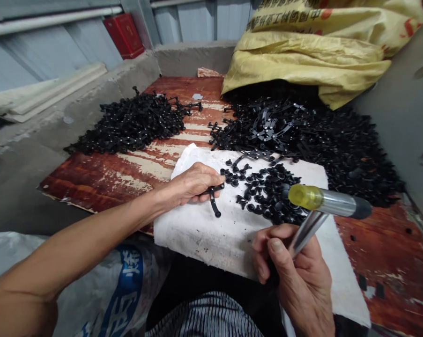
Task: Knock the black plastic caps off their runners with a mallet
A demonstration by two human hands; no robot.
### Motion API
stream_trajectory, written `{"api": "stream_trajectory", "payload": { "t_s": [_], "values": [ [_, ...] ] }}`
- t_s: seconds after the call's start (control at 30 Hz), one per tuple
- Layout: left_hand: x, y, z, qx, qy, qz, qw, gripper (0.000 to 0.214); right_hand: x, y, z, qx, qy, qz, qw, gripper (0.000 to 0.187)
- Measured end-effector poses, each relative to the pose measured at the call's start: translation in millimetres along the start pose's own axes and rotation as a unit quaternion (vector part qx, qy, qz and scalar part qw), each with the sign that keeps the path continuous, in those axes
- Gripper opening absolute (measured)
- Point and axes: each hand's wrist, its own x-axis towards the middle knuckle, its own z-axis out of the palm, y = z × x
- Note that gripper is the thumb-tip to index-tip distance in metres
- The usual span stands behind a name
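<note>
My left hand (193,185) is closed on a black branched plastic part (214,202), one curved arm of it pointing down over the white cloth (193,234). Its thumb tip lies beside the small black round-headed caps (274,187), heaped loosely on the cloth. In the lower right, my right hand (295,271) grips a mallet (323,201) by its metal shaft. The mallet's head has a translucent yellow face on the left and a black face on the right, and it is held up above the cloth. The lower handle is partly hidden by the fingers.
A pile of black parts (134,121) sits at the left of the worn red-brown board (102,178). A larger heap (337,145) spreads at the right, below a yellow woven sack (302,61). A concrete ledge (116,79) and a red tin (124,36) border the back left.
</note>
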Motion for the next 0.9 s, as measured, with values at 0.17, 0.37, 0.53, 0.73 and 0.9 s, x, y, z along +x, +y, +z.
{"api": "stream_trajectory", "payload": {
  "t_s": [0.17, 0.37, 0.53, 0.73, 0.9],
  "values": [
    [2.4, 1.2, -0.5, -0.013, -0.005, -0.017, 1.0, 0.031, 4.4, 7.4, -6.7, 0.018, -0.041, -0.038, 0.998, 0.005],
    [1.2, -2.7, -1.6, -0.028, -0.005, -0.023, 0.999, 0.03, 2.5, 7.3, -3.6, 0.02, -0.025, -0.036, 0.999, 0.005],
    [-0.5, -2.2, -1.4, -0.037, 0.003, -0.027, 0.999, 0.031, 1.7, 2.3, -2.4, 0.012, -0.015, -0.003, 1.0, 0.008],
    [-0.8, -3.0, -1.3, -0.04, -0.002, -0.019, 0.999, 0.03, 4.7, 3.9, -8.0, 0.015, -0.052, -0.025, 0.998, 0.002],
    [-0.2, -4.0, -1.4, -0.028, -0.007, -0.017, 0.999, 0.031, 3.6, 4.0, -7.7, 0.017, -0.052, -0.025, 0.998, 0.004]
  ]
}}
